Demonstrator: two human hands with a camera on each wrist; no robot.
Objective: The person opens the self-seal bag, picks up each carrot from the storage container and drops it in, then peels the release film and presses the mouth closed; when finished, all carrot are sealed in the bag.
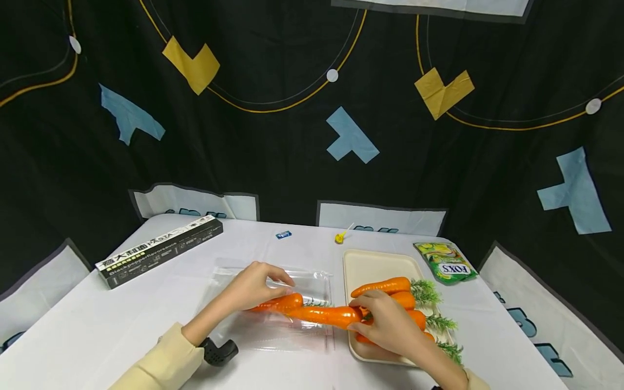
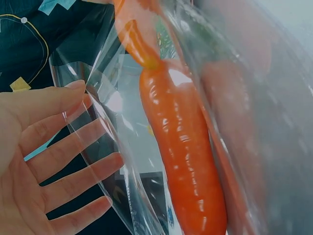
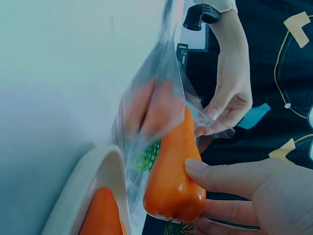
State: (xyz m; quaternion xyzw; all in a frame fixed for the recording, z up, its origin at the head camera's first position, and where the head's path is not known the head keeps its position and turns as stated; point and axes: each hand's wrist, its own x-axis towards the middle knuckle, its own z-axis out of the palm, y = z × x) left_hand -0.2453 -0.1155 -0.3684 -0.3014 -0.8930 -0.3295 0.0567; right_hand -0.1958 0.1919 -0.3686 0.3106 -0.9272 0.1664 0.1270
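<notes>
Plain pale-yellow sleeves (image 1: pixel 162 358); curved black wrist device (image 1: pixel 220 353), perforated at one end.

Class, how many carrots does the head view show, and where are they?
6 at least: four carrots in the tray, one carrot in the right hand and one carrot in the bag. More may be hidden in the bag or under that hand.

From above the near side of the clear bag (image 1: pixel 268 332), the head view looks forward and down, far enough back to show most of the worktop (image 1: pixel 97 336) and the backdrop (image 1: pixel 273 146) beyond. Both wrist views are turned sideways: the left faces the bag at close range, the right looks across from the bag's right. Head and right wrist share the tray (image 1: pixel 375 265) beside it.
</notes>
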